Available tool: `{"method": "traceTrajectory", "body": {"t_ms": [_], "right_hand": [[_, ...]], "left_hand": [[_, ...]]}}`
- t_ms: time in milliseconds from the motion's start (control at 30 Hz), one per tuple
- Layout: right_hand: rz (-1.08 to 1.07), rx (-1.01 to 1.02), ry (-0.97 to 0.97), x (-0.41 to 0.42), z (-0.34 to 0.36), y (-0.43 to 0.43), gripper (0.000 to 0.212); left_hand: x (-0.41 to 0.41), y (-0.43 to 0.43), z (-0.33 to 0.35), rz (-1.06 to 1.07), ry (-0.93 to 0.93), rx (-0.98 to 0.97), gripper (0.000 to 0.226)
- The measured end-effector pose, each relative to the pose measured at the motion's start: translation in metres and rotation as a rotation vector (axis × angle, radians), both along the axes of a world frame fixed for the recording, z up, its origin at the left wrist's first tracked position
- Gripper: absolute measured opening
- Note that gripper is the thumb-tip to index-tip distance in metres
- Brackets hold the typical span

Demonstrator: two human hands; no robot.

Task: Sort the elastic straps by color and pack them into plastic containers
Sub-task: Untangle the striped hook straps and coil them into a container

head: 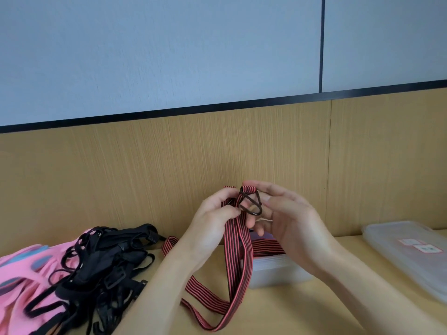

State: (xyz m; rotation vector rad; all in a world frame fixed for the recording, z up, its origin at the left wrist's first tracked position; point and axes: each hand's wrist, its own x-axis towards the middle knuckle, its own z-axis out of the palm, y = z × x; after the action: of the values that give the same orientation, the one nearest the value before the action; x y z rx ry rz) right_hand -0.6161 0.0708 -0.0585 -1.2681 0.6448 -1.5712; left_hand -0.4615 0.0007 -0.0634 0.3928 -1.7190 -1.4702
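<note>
A person folds a red-and-black striped strap at a wooden table, holding it up in both hands in front of a wood-panelled wall. The left hand has its fingers curled in and pinches the doubled strap just below its folded top. The right hand is partly curled, with its fingertips hooked through a dark band that is stretched round the top of the bundle, and its index finger lies across the fold.

From the hands the strap hangs in long loops, the lowest of them resting on the table between the forearms.

Just behind the hanging strap, under the right hand, stands a clear plastic container that already holds more red-and-black straps. One end trails out over its left side onto the table. A clear lid with small labels on it lies flat well to the right.

To the left sits a tangled heap of black straps with plastic hooks, partly lying over a pink cloth marked with blue patches — blurred at the frame's edge.
</note>
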Motion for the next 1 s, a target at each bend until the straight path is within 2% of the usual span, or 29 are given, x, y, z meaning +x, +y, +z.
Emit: {"method": "traceTrajectory", "body": {"t_ms": [100, 200, 267, 433, 533, 733, 833, 1000], "right_hand": [[0.161, -0.045, 0.002, -0.002, 0.004, 0.004, 0.068], [0.092, -0.096, 0.069, 0.001, 0.011, 0.004, 0.069], [-0.012, -0.130, 0.113, 0.005, 0.020, 0.001, 0.061], [-0.198, -0.173, 0.124, 0.012, 0.058, 0.006, 0.026], [-0.306, -0.154, 0.164, 0.016, 0.084, 0.015, 0.009], [-0.454, -0.162, 0.315, 0.022, 0.141, 0.035, 0.027], [-0.485, -0.181, 0.341, 0.022, 0.168, 0.043, 0.027], [-0.511, -0.223, 0.365, 0.021, 0.206, 0.058, 0.030]], "left_hand": [[0.000, 0.002, 0.008, 0.081, 0.020, 0.021, 0.032], [0.002, 0.008, 0.026, 0.058, 0.064, 0.073, 0.045], [0.005, 0.014, 0.042, 0.056, 0.034, 0.045, 0.051], [0.025, 0.027, 0.100, 0.172, -0.182, -0.172, 0.065], [0.032, 0.039, 0.137, 0.244, -0.217, -0.237, 0.066], [0.035, 0.066, 0.192, 0.362, -0.172, -0.300, 0.064], [0.033, 0.075, 0.211, 0.419, -0.147, -0.323, 0.061], [0.029, 0.084, 0.239, 0.470, -0.107, -0.349, 0.068]]}}
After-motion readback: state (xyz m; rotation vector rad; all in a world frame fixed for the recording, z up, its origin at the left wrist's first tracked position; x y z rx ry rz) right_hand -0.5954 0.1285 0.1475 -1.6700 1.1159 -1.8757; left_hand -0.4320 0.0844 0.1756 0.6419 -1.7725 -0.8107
